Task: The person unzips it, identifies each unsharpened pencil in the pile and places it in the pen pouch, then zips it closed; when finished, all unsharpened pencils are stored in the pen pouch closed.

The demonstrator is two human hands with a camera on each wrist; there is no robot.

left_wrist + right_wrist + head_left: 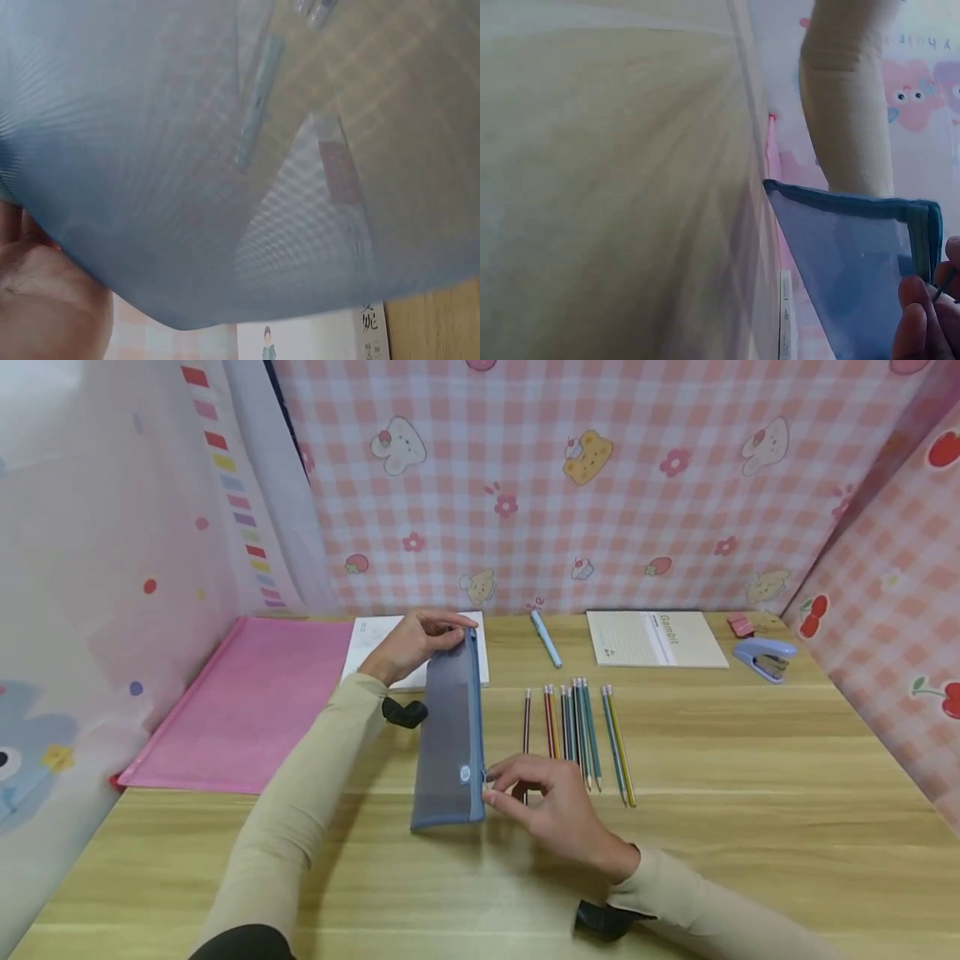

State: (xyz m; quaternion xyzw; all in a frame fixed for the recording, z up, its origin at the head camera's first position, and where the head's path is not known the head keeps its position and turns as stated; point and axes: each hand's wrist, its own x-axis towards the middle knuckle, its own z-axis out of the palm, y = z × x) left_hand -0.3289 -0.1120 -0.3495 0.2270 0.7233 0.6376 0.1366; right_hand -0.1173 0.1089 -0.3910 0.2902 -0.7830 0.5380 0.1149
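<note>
1. Mesh pouch (450,735), greyish blue, is mid-table and held up at a tilt, its zipper edge on the 3 o'clock side.
2. Left hand (422,645) has the 12 o'clock end pinched between thumb and fingers. Right hand (558,810), at about 4 o'clock, has fingertips closed on the zipper pull (484,774) near the bottom end.
3. Stuff in the way: the pouch and left hand cover part of a white book (375,631) up around 11, and the right hand blocks the near ends of some pencils.
4. Those pencils (582,718) lie in loose bunches at 3 o'clock, all pretty much lengthwise.
5. Light blue pen (546,639) sits between 1 and 2, "Gambit" notebook (652,639) at 2, then a lilac stapler (763,658) just past that with a small pink item (741,625) beside it.
6. Pink mat (247,702) takes up 9 to 10.
7. Table (750,760) is yellowish wood grain; pink checked backdrop (525,535) at 12, cherry-print wall (900,635) round the right.
</note>
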